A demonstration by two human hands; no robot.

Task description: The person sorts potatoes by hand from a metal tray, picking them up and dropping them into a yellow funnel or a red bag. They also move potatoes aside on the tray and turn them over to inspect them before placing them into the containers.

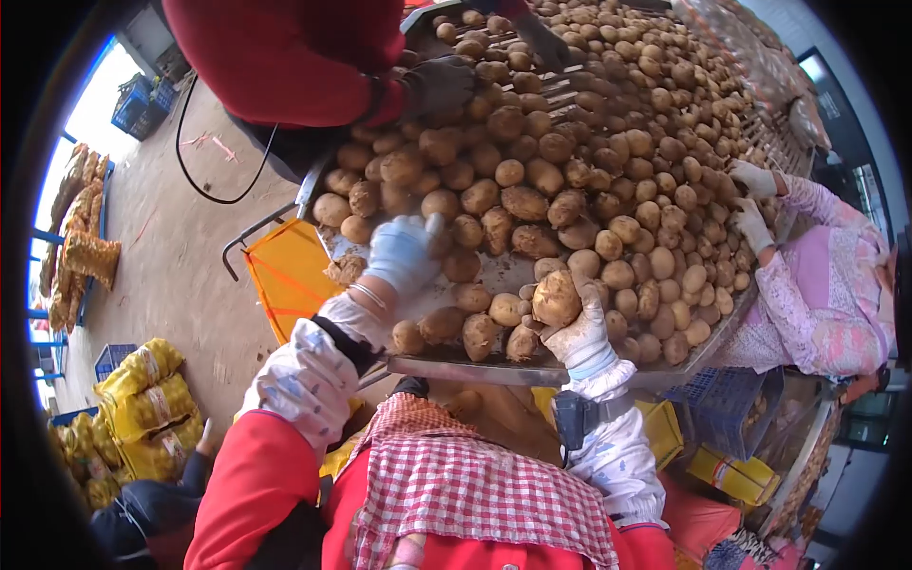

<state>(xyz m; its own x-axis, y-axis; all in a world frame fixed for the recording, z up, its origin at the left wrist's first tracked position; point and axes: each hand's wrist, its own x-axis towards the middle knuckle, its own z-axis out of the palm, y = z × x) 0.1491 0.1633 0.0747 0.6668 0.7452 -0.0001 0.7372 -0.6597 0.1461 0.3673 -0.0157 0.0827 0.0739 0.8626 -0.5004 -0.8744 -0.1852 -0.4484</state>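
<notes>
Many potatoes (525,202) lie spread over a metal sorting table (475,370). My right hand (578,332), in a whitish glove, holds a large potato (556,298) above the table's near edge, fingers curled round it. On the left, my left hand (404,252), in a pale blue glove, is over the table beside the potatoes at the left end. It is blurred by motion, and its fingertips and anything under them cannot be made out. A lumpy potato (345,269) sits just left of that wrist.
A person in red (275,57) with dark gloves works at the far left side. Another person's gloved hands (753,204) reach in from the right. A yellow sheet (288,271) hangs by the left end. Blue crates (727,408) and filled yellow sacks (152,399) stand below.
</notes>
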